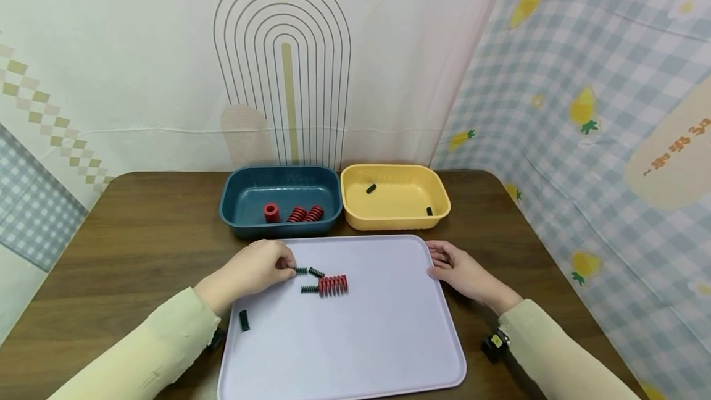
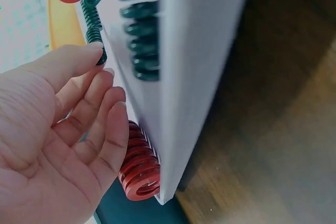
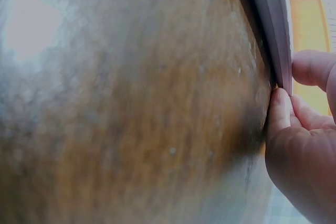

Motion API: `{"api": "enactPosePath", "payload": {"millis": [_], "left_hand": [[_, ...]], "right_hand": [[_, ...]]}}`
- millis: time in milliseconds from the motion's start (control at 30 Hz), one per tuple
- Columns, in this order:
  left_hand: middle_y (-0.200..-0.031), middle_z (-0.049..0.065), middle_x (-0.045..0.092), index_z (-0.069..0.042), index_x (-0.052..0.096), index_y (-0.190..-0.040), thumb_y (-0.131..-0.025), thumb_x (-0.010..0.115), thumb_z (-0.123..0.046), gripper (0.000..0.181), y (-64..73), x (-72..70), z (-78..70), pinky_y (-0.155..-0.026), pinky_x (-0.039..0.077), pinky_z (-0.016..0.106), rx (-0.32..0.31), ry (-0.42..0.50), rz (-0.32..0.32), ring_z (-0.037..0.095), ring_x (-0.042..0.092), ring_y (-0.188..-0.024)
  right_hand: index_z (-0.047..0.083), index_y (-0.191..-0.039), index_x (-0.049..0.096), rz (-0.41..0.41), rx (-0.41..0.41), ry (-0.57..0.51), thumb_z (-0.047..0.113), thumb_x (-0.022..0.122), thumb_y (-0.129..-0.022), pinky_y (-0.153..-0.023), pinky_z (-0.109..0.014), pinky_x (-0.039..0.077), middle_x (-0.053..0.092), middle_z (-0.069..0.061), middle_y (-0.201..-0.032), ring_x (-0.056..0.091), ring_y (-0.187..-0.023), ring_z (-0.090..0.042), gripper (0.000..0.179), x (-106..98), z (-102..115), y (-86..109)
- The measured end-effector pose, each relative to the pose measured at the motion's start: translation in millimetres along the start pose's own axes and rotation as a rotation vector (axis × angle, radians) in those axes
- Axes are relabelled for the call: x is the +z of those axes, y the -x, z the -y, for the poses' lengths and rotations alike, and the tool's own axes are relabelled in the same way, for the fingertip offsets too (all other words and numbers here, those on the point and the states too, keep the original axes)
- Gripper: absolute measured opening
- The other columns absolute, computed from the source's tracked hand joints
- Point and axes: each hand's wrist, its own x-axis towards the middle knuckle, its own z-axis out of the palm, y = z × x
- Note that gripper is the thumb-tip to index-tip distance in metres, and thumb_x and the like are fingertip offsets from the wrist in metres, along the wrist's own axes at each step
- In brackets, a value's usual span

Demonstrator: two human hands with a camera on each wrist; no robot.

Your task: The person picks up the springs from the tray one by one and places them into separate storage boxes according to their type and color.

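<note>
My left hand (image 1: 261, 267) is over the far left part of the lilac tray (image 1: 383, 326), thumb and forefinger pinching the end of a small dark green spring (image 2: 93, 35). Close to it lie two more green springs, one angled (image 1: 316, 272) and one (image 1: 309, 289) touching a large red spring (image 1: 333, 285). Nearer the tray's left rim is another green spring (image 1: 244, 320). Beyond my fingers in the left wrist view, a red spring (image 2: 139, 169) shows by the rim; my hand hides it from the head view. My right hand (image 1: 458, 270) holds the tray's right rim between thumb and fingers.
Behind the tray stand a blue bin (image 1: 233, 202) with several red springs and a yellow bin (image 1: 389, 223) with two small green springs. Both bins and the tray are on a brown wooden table (image 1: 139, 252). Patterned cloth (image 1: 389, 48) hangs behind the table.
</note>
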Motion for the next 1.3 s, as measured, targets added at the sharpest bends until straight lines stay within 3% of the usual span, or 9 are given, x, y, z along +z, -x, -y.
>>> {"api": "enactPosePath", "payload": {"millis": [267,500,733,1000,1300], "left_hand": [[-0.082,-0.009,0.065,-0.017,0.069,-0.085,-0.085,0.074,-0.011,0.007,-1.8,-8.3,4.4,-0.071,0.052,0.029,0.033,0.167,-0.065,0.005,0.06,-0.077],[-0.089,-0.005,0.067,-0.014,0.07,-0.095,-0.086,0.075,-0.018,0.01,-3.2,-24.2,-1.5,-0.073,0.053,0.03,-0.026,0.332,-0.148,0.011,0.063,-0.082],[-0.094,-0.002,0.069,-0.01,0.074,-0.104,-0.089,0.072,-0.02,0.018,-11.8,-35.0,-10.8,-0.07,0.053,0.03,-0.005,0.397,-0.207,0.014,0.063,-0.084],[-0.098,-0.002,0.07,-0.012,0.076,-0.103,-0.088,0.073,-0.02,0.017,-32.4,-25.7,-24.1,-0.07,0.054,0.031,-0.006,0.462,-0.287,0.013,0.064,-0.084],[-0.097,-0.004,0.069,-0.016,0.076,-0.101,-0.089,0.072,-0.02,0.013,-65.7,-8.9,-40.6,-0.067,0.052,0.031,-0.016,0.501,-0.311,0.012,0.062,-0.082]], "right_hand": [[0.008,-0.144,0.038,0.014,-0.019,-0.004,0.014,0.063,-0.095,-0.101,-0.039,0.041,0.045,-0.013,-0.142,0.045,-0.128,-0.028,0.056,-0.3,-0.4,-0.1],[0.008,-0.144,0.038,0.014,-0.016,-0.002,0.015,0.063,-0.095,-0.1,-0.037,0.042,0.045,-0.014,-0.141,0.045,-0.128,-0.028,0.056,-1.1,1.9,0.8],[0.01,-0.144,0.039,0.006,0.003,-0.004,0.014,0.063,-0.095,-0.1,-0.037,0.043,0.046,-0.011,-0.141,0.046,-0.127,-0.025,0.055,-0.4,2.8,0.9],[0.011,-0.144,0.039,0.008,0.005,-0.016,0.014,0.063,-0.095,-0.101,-0.04,0.041,0.045,-0.01,-0.141,0.046,-0.128,-0.025,0.055,0.3,2.0,0.3],[0.012,-0.143,0.04,0.0,0.012,-0.016,0.014,0.064,-0.095,-0.101,-0.039,0.041,0.046,-0.008,-0.14,0.046,-0.127,-0.024,0.054,0.4,0.5,-0.2]]}}
